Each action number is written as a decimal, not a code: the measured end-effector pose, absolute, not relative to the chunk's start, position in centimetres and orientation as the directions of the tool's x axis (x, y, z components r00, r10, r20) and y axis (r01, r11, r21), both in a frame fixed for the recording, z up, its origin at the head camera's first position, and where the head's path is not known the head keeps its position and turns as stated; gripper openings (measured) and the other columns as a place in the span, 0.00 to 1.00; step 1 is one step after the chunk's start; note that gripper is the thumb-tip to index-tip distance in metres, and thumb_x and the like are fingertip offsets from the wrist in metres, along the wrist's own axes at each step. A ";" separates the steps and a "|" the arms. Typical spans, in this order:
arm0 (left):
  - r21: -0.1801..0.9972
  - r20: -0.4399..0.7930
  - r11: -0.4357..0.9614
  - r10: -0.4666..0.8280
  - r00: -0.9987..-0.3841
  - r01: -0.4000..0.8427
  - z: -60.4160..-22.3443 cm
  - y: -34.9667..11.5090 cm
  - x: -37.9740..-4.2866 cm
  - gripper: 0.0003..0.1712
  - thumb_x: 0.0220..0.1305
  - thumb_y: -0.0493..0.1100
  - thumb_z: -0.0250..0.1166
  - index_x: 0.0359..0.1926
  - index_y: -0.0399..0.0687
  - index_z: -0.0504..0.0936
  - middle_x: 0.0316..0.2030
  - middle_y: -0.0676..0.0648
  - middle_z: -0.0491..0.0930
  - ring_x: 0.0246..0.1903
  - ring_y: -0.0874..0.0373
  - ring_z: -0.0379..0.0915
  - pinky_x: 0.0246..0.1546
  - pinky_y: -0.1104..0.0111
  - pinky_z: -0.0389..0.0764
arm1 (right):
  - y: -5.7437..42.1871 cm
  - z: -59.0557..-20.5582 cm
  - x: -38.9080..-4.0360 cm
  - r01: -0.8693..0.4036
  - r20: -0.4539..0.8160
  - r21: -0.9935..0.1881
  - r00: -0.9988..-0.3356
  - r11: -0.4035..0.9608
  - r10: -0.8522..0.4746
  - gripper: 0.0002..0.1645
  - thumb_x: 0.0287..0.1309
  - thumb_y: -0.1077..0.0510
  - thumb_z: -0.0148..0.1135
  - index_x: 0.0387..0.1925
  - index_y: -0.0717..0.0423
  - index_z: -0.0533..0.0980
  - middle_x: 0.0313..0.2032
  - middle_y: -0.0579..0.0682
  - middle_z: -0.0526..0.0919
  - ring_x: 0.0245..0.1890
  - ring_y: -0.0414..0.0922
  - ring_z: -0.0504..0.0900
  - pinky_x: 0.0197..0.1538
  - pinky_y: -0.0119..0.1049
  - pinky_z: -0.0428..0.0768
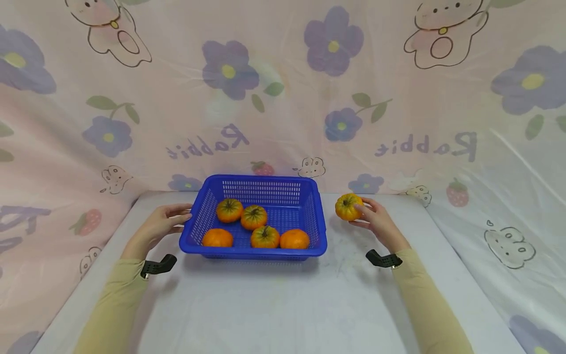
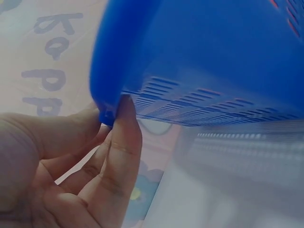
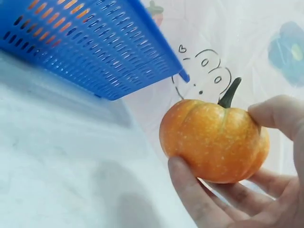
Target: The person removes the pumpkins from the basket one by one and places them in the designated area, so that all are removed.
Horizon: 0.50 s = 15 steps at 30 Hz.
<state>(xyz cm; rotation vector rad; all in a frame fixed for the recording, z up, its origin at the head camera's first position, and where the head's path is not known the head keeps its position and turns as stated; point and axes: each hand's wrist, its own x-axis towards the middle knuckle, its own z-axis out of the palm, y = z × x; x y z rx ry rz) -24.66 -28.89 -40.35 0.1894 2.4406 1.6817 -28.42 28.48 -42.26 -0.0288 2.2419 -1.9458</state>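
A blue plastic basket with slotted sides stands on the table, several small orange pumpkins inside, among them a pumpkin at the back left and another pumpkin at the front right. My left hand pinches the basket's left rim, thumb on one side and fingers beneath the lip. To the right of the basket, my right hand holds a small pumpkin between thumb and fingers, its dark green stem pointing up. A shadow lies on the table below this pumpkin.
The white table extends in front of the basket and to both sides. A pale curtain printed with flowers and rabbits hangs right behind the table and along its sides. Black straps with camera mounts sit on both wrists.
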 end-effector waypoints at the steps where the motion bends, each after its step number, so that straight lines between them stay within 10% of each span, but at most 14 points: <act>1: 0.934 -0.069 0.357 0.200 -0.977 0.007 -40.4 -28.9 -24.7 0.33 0.69 0.44 0.58 0.68 0.30 0.61 0.59 0.28 0.67 0.40 0.63 0.77 0.43 0.71 0.79 | 28.5 -42.5 -28.3 0.113 -0.131 -0.984 -0.984 0.139 -0.123 0.43 0.67 0.45 0.55 0.71 0.62 0.50 0.65 0.66 0.58 0.56 0.59 0.72 0.55 0.51 0.73; 15: 0.935 -0.085 0.355 0.200 -0.976 -0.008 -40.3 -29.1 -24.8 0.33 0.70 0.45 0.58 0.68 0.31 0.61 0.55 0.32 0.71 0.41 0.61 0.77 0.45 0.68 0.79 | 28.3 -44.2 -27.8 0.249 -0.251 -0.968 -0.962 0.032 -0.105 0.42 0.71 0.47 0.49 0.71 0.67 0.45 0.69 0.65 0.48 0.62 0.59 0.62 0.61 0.47 0.68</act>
